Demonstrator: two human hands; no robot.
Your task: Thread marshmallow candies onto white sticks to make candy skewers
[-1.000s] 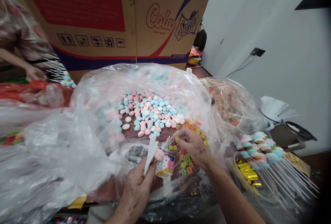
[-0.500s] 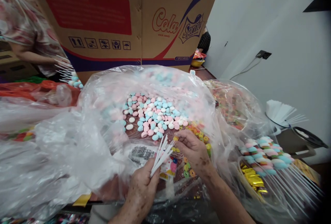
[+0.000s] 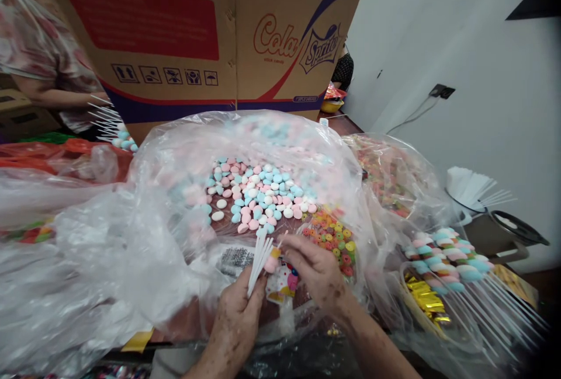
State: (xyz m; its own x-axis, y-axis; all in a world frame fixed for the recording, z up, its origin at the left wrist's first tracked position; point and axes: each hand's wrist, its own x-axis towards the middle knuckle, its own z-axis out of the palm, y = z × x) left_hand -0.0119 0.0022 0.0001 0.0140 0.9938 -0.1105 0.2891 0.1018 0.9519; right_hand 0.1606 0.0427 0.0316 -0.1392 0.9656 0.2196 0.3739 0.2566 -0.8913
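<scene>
My left hand (image 3: 240, 303), low in the middle, is closed round a bundle of thin white sticks (image 3: 260, 262) that point up and away. Beside the bundle, a pink candy (image 3: 270, 264) and a yellow ring gummy (image 3: 276, 251) sit one above the other, apparently on one stick. My right hand (image 3: 313, 268) has its fingers pinched together just above the yellow gummy; what lies between the fingertips is too small to tell. Pink, blue and white oval candies (image 3: 263, 192) are spread beyond my hands in an open clear bag. Small coloured ring gummies (image 3: 335, 239) lie right of them.
A big cardboard box (image 3: 175, 28) stands behind the clear plastic bag (image 3: 158, 151). At right are finished candy skewers (image 3: 451, 256), gold ties (image 3: 425, 297), a cup of white sticks (image 3: 467, 189) and another gummy bag (image 3: 390, 171). Another person (image 3: 48, 63) works at far left.
My right hand has shifted slightly left and down, closer to the bundle. The pink candy and yellow gummy now show beside the sticks. The ring gummies at right are less covered.
</scene>
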